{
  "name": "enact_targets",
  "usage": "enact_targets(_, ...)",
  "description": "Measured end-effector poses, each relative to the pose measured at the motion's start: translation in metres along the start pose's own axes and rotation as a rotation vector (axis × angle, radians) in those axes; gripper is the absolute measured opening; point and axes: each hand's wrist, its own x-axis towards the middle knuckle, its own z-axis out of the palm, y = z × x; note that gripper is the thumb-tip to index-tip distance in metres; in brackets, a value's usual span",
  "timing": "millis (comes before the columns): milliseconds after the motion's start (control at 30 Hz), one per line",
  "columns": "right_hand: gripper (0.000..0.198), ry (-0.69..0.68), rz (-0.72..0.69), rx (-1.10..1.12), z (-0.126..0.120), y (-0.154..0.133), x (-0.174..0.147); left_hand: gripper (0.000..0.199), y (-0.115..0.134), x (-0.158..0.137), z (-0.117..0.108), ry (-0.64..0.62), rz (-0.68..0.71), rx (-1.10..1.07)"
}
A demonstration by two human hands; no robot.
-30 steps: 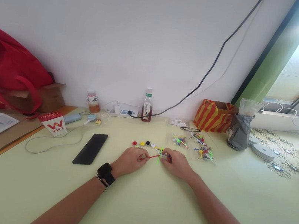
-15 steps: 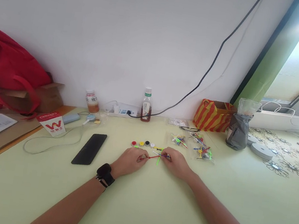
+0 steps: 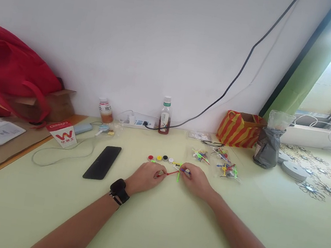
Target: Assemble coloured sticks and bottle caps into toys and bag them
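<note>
Pale green counter [image 3: 151, 221], two bare forearms meeting at its middle: the left hand [image 3: 145, 177], a black watch [image 3: 119, 187] at the wrist, pinches one end of a red stick [image 3: 172, 173] while the right hand [image 3: 196, 181] grips the hub where green and blue sticks cross. The joining looks mid-way; seating the stick calls for a steady push. Beyond lie coloured caps [image 3: 160, 158], bagged sticks [image 3: 224, 166], a bottle [image 3: 164, 115].

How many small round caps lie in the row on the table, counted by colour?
Red cap: 1
Yellow cap: 1
Black cap: 1
White cap: 1
Total: 4
</note>
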Motion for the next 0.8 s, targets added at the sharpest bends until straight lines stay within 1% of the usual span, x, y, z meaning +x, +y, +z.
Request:
enact_targets(167,0.02,-0.013,0.031,-0.031,-0.007,0.003,0.001,0.022,0.0,0.0,-0.001,-0.007,0.004,-0.008)
enact_targets(333,0.018,-0.006,0.044,-0.072,-0.023,0.01,0.003,0.021,0.0,-0.001,0.0,-0.009,0.007,-0.012)
enact_targets(467,0.018,0.029,0.063,-0.035,-0.039,0.012,0.005,0.021,0.0,-0.001,0.0,-0.007,0.008,-0.006)
enact_targets(600,0.02,0.02,0.13,-0.004,-0.051,0.013,0.005,0.022,0.001,-0.002,-0.001,-0.014,0.0,-0.02)
enact_targets(700,0.018,-0.026,0.109,-0.02,-0.051,0.014,0.004,0.023,0.002,-0.002,0.0,-0.022,0.004,-0.024)
enact_targets(800,0.017,-0.135,0.087,-0.017,-0.045,0.015,0.002,0.024,0.003,-0.001,0.001,-0.017,-0.006,-0.009)
